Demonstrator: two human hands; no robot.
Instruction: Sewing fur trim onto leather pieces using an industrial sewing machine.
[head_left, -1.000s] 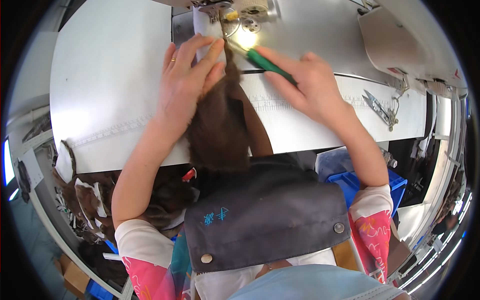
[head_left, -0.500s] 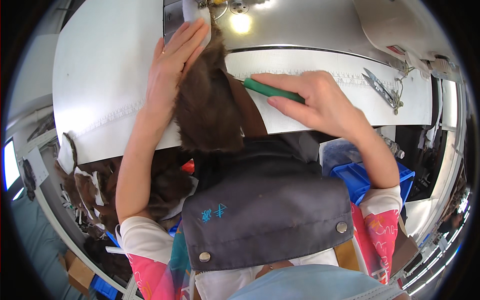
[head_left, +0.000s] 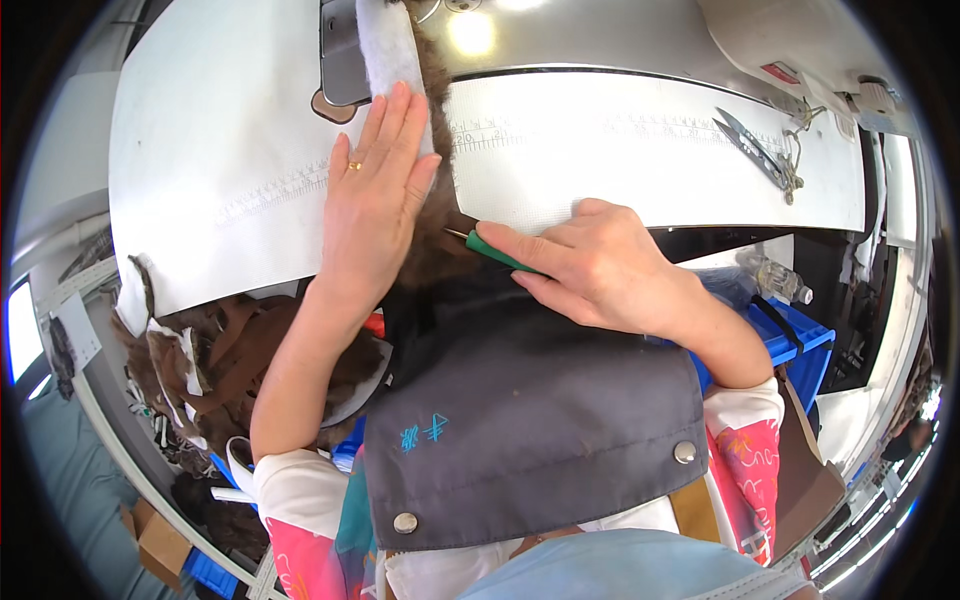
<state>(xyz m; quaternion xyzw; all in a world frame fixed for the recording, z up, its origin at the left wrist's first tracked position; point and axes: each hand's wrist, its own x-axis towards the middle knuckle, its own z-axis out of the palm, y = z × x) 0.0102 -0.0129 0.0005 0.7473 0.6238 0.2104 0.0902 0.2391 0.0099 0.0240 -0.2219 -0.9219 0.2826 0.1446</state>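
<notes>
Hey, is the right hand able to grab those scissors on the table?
Probably, but its grip isn't free: the right hand holds a green-handled tool. The scissors lie uncovered on the white tabletop, seemingly within reach, with nothing visible blocking the way.

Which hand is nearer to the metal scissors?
Right. The right hand is below-left of the scissors in the picture; the left hand is farther left, on the white strip.
</notes>
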